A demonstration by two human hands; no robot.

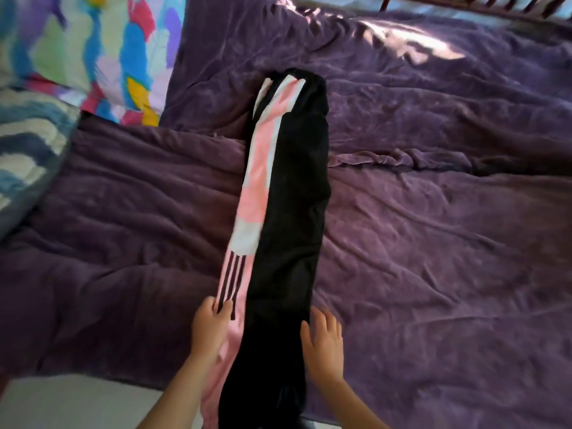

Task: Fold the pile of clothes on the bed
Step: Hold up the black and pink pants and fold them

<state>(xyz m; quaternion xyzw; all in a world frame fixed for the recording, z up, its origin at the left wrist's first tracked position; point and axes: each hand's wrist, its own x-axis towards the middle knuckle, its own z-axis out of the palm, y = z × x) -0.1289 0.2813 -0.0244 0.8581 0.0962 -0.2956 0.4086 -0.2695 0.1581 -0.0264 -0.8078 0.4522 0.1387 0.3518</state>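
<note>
A long pair of black trousers point(291, 212) with a pink and white side stripe lies folded lengthwise across the purple bed point(433, 227). Its lower end hangs over the near edge. My left hand point(209, 326) lies on the pink striped side, fingers straight and spread. My right hand point(323, 339) presses flat against the black right edge, fingers straight. Neither hand grips the cloth.
A multicoloured pillow point(102, 51) sits at the top left, and a blue and white fluffy blanket point(28, 144) lies below it at the left edge. A wooden headboard point(464, 4) runs along the top right. Pale floor point(71, 404) shows at the bottom left.
</note>
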